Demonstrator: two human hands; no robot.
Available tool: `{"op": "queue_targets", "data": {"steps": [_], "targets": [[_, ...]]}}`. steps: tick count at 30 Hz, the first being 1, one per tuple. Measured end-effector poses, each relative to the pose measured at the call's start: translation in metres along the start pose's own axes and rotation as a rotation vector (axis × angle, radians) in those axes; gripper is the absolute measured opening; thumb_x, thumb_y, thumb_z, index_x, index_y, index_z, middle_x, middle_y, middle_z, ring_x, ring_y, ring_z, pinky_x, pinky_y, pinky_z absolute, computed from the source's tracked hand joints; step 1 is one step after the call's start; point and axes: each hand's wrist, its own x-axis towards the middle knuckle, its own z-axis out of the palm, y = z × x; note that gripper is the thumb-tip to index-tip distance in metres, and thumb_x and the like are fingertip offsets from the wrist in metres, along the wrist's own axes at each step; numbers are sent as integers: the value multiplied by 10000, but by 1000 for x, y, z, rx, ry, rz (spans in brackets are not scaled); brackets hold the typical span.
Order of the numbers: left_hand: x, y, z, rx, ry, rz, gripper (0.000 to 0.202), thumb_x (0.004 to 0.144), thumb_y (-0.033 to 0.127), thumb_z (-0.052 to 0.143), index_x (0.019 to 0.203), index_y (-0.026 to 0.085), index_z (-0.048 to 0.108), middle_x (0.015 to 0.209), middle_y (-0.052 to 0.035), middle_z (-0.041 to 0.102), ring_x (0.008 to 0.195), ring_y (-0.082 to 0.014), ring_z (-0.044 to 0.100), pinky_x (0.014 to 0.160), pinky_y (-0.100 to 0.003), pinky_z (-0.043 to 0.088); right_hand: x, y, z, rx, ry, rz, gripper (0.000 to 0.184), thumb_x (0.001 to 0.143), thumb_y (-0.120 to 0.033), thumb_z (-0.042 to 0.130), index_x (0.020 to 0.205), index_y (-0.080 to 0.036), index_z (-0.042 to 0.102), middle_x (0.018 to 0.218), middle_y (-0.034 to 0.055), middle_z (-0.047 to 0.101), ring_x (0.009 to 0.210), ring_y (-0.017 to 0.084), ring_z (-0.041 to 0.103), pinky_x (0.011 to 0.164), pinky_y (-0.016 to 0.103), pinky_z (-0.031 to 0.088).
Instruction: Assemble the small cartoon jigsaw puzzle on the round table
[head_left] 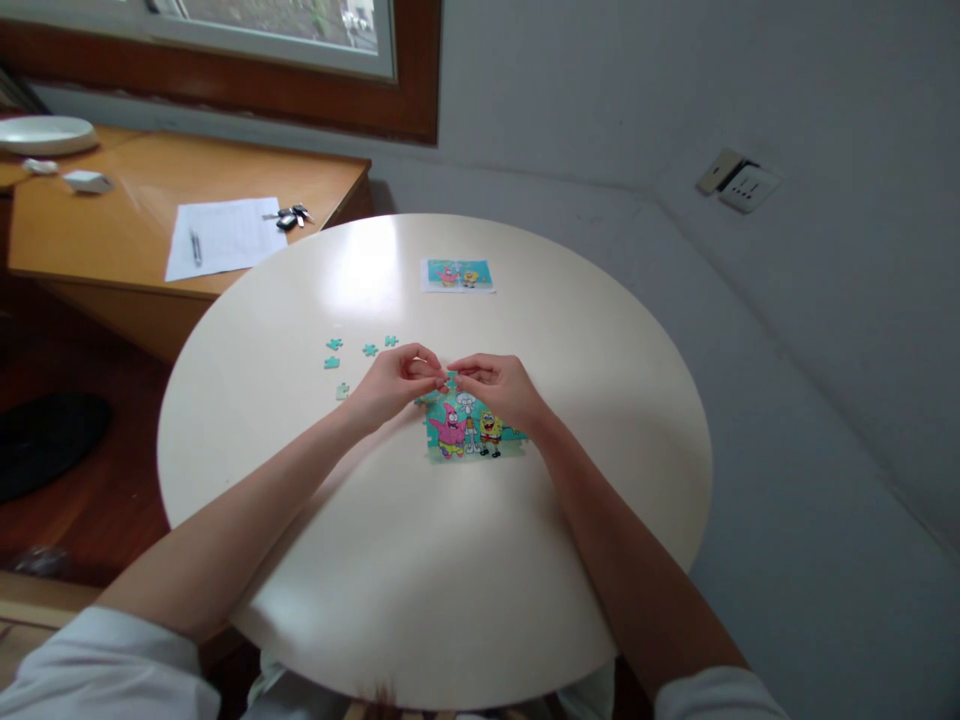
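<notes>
A partly joined jigsaw puzzle [471, 440] with a pink starfish and a yellow sponge character lies on the white table. At its top edge, my left hand [401, 382] and my right hand [504, 385] come together, fingertips nearly meeting. Between them is a small teal jigsaw piece [451, 380], pinched by both hands. My right hand covers the puzzle's upper right part. Whether the piece touches the puzzle, I cannot tell. Left of my left hand lie several loose teal pieces, among them one jigsaw piece [370, 350] and a paler one [343, 391].
The round white table [300, 520] fills the middle. A picture card [459, 275] lies near its far edge. At left, a wooden desk [135, 220] holds a paper sheet [225, 235], a pen [196, 248] and keys [291, 216]. A wall with sockets [750, 187] rises at right.
</notes>
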Motion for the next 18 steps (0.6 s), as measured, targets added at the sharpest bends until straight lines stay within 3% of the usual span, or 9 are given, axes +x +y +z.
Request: {"op": "queue_targets", "data": {"steps": [5,15,18], "targets": [[0,0,1,-11,20,17,164,645,201,706,731,161,572,652,-25,682,691,-170,675,713,-335,518,1,1,-3,38,30,51,299,647,-372,742,851,-157,706,780,50,718,751,180,675,732,319,545],[4,-1,-6,-56,190,69,110,657,179,665,716,152,576,675,-23,668,651,-129,632,730,-314,494,0,0,-7,14,88,76,288,619,-350,735,816,-143,701,722,45,696,655,153,649,660,299,542],[4,0,-6,-48,214,69,81,650,155,647,694,149,580,678,-25,659,646,-123,615,725,-311,492,1,-2,-17,-34,128,74,271,615,-342,727,793,-140,699,707,48,693,638,149,642,641,292,535]]}}
